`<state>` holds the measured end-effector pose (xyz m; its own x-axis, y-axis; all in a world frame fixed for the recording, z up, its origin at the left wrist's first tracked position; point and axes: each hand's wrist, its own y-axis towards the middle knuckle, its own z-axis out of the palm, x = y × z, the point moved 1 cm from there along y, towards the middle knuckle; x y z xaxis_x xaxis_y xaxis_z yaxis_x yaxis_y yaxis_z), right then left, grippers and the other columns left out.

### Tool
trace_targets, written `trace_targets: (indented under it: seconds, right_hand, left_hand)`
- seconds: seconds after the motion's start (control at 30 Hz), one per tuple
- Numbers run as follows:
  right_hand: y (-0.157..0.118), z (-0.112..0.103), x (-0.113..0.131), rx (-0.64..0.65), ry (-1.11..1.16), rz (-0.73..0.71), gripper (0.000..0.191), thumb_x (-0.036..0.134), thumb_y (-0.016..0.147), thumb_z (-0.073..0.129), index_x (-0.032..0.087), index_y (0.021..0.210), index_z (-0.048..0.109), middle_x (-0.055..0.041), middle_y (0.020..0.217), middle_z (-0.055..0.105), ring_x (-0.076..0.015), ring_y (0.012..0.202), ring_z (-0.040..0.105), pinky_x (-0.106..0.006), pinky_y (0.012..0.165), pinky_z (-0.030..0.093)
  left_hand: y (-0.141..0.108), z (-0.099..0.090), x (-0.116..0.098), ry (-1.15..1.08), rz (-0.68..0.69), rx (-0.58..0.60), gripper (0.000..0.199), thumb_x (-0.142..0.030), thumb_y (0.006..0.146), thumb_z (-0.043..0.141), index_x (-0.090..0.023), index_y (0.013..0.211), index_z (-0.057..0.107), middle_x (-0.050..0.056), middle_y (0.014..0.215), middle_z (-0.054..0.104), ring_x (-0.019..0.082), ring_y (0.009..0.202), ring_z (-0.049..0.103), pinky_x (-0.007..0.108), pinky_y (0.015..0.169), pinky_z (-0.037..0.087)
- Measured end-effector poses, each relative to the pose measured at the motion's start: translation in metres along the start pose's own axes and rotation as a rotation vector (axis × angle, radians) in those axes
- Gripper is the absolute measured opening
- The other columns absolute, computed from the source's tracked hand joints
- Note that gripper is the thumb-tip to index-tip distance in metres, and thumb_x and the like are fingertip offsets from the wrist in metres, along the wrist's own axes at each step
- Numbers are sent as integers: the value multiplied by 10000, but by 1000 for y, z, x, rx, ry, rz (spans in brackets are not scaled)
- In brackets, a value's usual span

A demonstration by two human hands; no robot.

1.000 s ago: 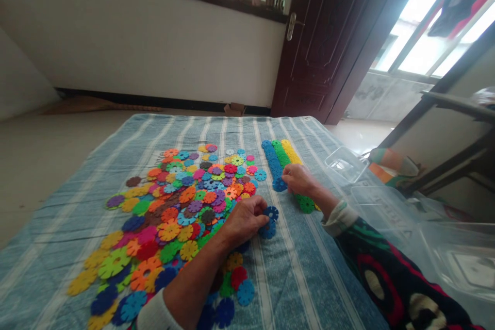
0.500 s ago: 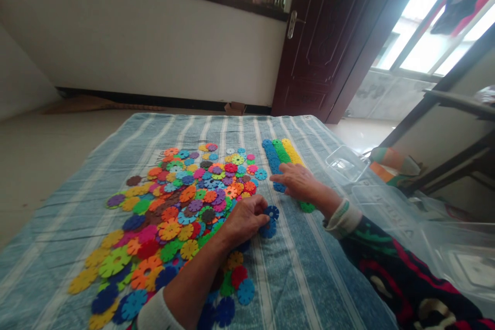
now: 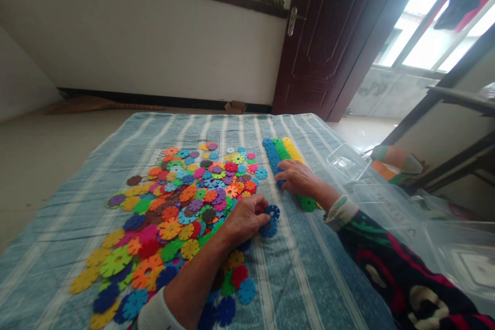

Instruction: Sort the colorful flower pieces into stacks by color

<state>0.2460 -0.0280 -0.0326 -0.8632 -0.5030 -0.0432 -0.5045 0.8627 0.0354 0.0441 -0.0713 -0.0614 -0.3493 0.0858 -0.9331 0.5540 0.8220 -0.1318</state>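
Many colourful notched discs (image 3: 170, 228) lie in a loose pile on the striped cloth (image 3: 309, 268). My left hand (image 3: 247, 219), at the pile's right edge, pinches blue discs (image 3: 273, 212) between thumb and fingers. Right of the pile, overlapping discs form a blue row (image 3: 270, 152), a green row (image 3: 281, 148) and a yellow row (image 3: 293, 148). My right hand (image 3: 299, 179) rests over the lower part of these rows, its fingers spread and fingertips on the blue one. Its palm hides part of the green and yellow rows.
Clear plastic containers (image 3: 348, 163) stand along the table's right side, with an orange and green item (image 3: 394, 162) beyond them. A dark red door (image 3: 325, 26) and a pale wall (image 3: 147, 36) are behind the table. Wooden shelving (image 3: 460, 100) is at the right.
My right hand has shifted slightly to the right and up along the rows, and the lower end of the green row shows more. My left hand has hardly moved.
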Motion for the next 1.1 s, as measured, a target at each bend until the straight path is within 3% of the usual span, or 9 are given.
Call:
trace_targets:
  seconds: [0.43, 0.87, 1.1]
  right_hand:
    - [-7, 3, 0, -37, 59, -8, 281, 240, 750, 716, 211, 1028, 690, -88, 1118, 571, -227, 1062, 508, -350, 908, 391]
    - [-8, 4, 0, -58, 106, 1, 303, 256, 737, 730, 200, 1032, 693, -101, 1108, 586, -251, 1074, 526, -381, 916, 405]
    - [-21, -9, 13, -273, 227, -21, 224, 268, 782, 694, 197, 995, 692, -106, 1145, 589, -239, 1098, 526, -392, 926, 419]
  left_hand:
    - [1, 0, 1, -26, -11, 13, 105, -226, 666, 584, -177, 747, 539, -42, 590, 571, 102, 525, 520, 202, 487, 367]
    - [1, 0, 1, -8, 15, 0, 92, -224, 663, 575, -181, 713, 512, -69, 560, 473, 83, 501, 443, 199, 477, 332]
    - [1, 0, 4, -56, -24, 6, 118, -234, 663, 591, -178, 733, 515, -54, 588, 535, 86, 515, 494, 187, 458, 354]
